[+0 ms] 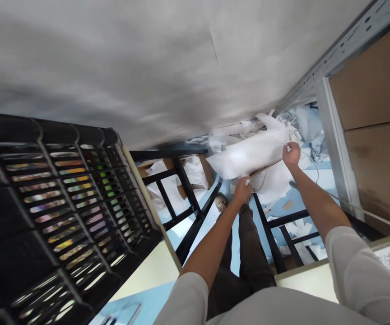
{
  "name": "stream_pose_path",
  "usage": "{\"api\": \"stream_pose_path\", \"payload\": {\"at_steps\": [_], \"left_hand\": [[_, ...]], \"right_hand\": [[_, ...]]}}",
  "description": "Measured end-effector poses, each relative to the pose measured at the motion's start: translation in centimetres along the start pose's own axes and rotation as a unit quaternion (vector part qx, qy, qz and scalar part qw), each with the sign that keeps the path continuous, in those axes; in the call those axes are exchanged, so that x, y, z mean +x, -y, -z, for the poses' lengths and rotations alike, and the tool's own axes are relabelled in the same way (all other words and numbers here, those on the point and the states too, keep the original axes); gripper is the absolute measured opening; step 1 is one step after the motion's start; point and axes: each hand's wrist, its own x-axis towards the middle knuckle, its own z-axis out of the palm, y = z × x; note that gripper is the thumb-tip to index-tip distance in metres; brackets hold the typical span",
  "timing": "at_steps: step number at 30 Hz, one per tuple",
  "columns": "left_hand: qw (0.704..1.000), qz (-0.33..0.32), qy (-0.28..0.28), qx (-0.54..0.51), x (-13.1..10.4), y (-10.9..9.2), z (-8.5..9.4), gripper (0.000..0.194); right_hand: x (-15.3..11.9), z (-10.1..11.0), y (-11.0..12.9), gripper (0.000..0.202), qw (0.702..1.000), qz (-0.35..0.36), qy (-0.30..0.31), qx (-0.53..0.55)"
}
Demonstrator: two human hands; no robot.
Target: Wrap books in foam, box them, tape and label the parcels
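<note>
A large white paper sheet (249, 155) spans the space in front of me, above a heap of scrap. My left hand (242, 192) is closed on its near lower edge, close to the sheet's middle. At the sheet's right end, the fingers of my right hand (291, 154) are curled around the edge. Between the two hands a thin brown strip (266, 169) shows along the near edge; I cannot tell whether it belongs to the sheet or lies beneath it.
White paper scraps (305, 124) pile up against the grey wall (181, 58). Black metal table frames (195, 207) flank my legs. A black slatted crate (66, 198) with colourful contents stands on the left. Cardboard boxes (378, 81) fill a metal rack (339, 149) on the right.
</note>
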Motion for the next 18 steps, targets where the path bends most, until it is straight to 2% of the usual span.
{"api": "stream_pose_path", "payload": {"at_steps": [10,13,16,18], "left_hand": [[1.000,-0.018,0.023,0.011,-1.1,-0.7,-0.8,0.038],[1.000,-0.014,0.025,0.005,-1.5,-0.9,-0.9,0.037],[1.000,-0.002,0.030,0.000,-2.0,-1.2,-0.9,0.038],[1.000,0.002,0.030,-0.004,-2.3,-1.5,-0.8,0.039]], "right_hand": [[-2.2,1.3,2.0,0.019,0.992,0.080,0.085,0.046],[-2.1,1.6,2.1,0.026,0.996,0.037,0.044,0.074],[-1.3,2.3,2.0,0.030,0.994,-0.053,-0.012,0.099],[-0.7,3.1,1.8,0.030,0.989,-0.105,-0.023,0.105]]}}
